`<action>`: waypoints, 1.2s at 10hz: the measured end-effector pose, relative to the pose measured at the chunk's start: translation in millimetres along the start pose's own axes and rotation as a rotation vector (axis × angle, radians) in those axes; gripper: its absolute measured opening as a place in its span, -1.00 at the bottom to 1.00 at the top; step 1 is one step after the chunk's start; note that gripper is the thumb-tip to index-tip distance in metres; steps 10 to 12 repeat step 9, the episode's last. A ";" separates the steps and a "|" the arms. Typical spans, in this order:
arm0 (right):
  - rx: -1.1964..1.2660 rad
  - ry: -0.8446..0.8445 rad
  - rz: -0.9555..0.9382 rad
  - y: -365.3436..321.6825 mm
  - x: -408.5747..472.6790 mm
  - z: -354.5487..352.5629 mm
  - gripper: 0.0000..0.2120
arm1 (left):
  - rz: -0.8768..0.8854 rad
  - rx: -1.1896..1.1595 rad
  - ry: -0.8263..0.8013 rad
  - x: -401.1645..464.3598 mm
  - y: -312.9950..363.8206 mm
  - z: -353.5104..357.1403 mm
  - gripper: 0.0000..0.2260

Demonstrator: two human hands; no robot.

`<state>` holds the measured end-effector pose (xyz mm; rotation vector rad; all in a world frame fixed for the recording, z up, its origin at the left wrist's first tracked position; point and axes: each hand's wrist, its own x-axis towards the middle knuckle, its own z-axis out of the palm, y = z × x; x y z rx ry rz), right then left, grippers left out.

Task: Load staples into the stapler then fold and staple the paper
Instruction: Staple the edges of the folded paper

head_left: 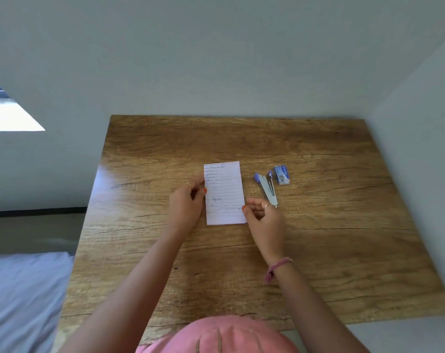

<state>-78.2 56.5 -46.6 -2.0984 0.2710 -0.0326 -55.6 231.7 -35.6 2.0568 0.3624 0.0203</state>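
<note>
Wood-grain table (318, 250) under us, and a lined paper (225, 193) with handwriting lies flat near its middle, long edges running away from the person. Left hand (187, 202) pinches the paper's left edge with curled fingers, right hand (263, 215) pinches the lower right edge the same way. Just right of the sheet lies the stapler (267, 189), swung open, with the small blue staple box (282, 175) close beside its far end.

Wooden table (343, 250), lined paper (225, 197), open stapler (266, 188), staple box (282, 175)
</note>
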 end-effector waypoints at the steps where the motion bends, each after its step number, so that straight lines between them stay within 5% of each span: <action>1: -0.109 0.034 -0.099 4.5 -0.7 5.9 -0.86 | 0.025 0.043 0.011 -2.1 -2.3 3.1 -0.66; 12: 0.004 0.061 -0.239 -2.5 -1.7 -14.1 -0.89 | 0.244 0.127 0.119 -19.8 1.4 6.7 -0.63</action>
